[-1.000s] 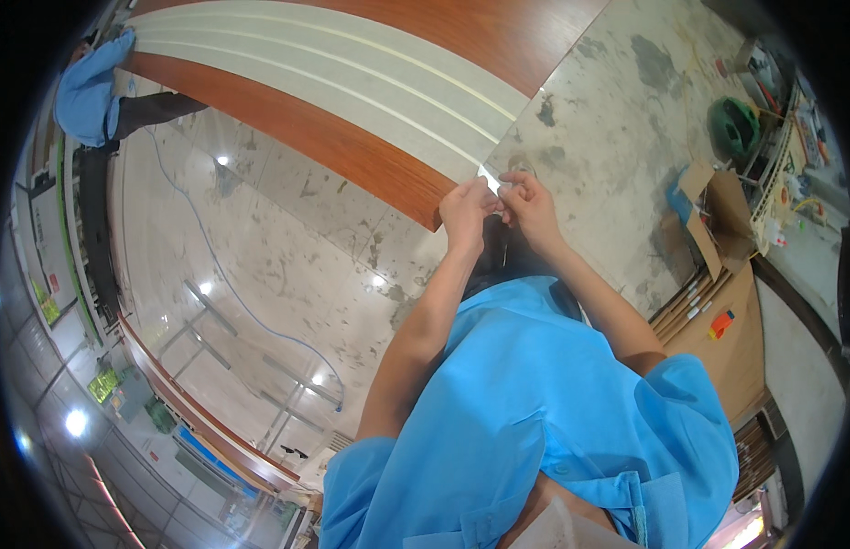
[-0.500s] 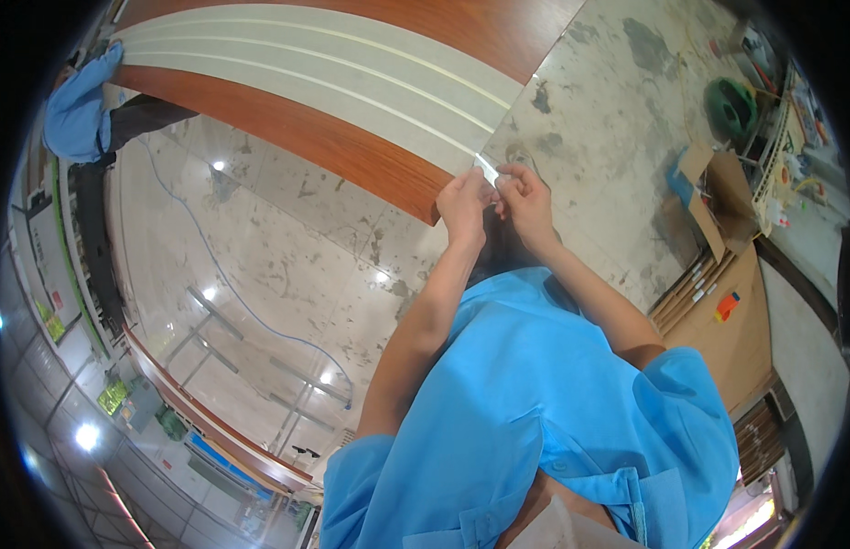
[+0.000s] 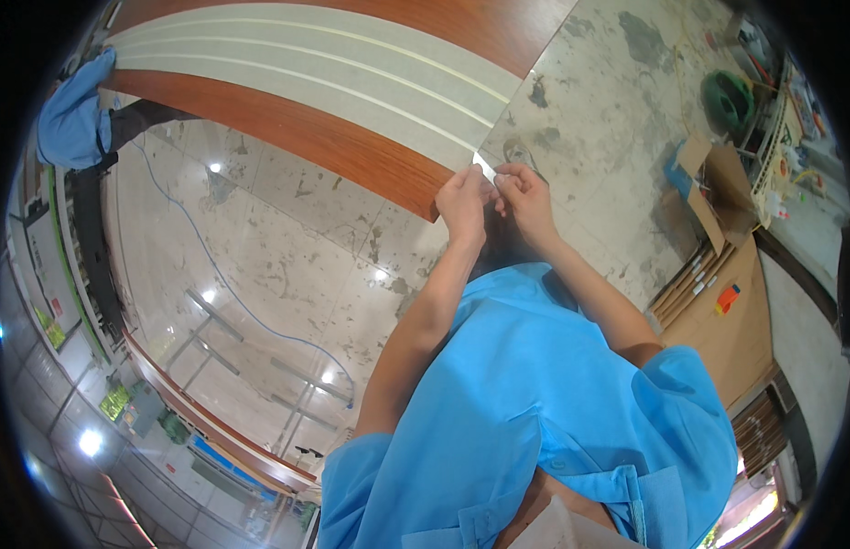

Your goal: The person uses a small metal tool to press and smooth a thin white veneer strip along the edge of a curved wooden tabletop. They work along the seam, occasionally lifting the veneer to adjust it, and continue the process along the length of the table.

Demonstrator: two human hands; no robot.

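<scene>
My left hand (image 3: 461, 206) and my right hand (image 3: 527, 197) are close together at the near right corner of a long reddish-brown board (image 3: 351, 165). Their fingers are pinched around a short, bright white strip (image 3: 484, 166). Its far end meets the end of a pale line (image 3: 388, 108) that runs along the board's grey band (image 3: 287, 46). I cannot tell whether strip and line are one piece. The lower part of the strip is hidden by my fingers.
At the board's far left end a co-worker in a blue shirt (image 3: 72, 119) stands with an arm on it. A blue hose (image 3: 210, 261) and metal frames (image 3: 214, 316) lie on the stained floor. To the right are an open cardboard box (image 3: 718, 197) and a green bin (image 3: 727, 99).
The white strip shows tilted slightly differently between my fingers. Both hands stay at nearly the same place, and the co-worker has shifted slightly left in view.
</scene>
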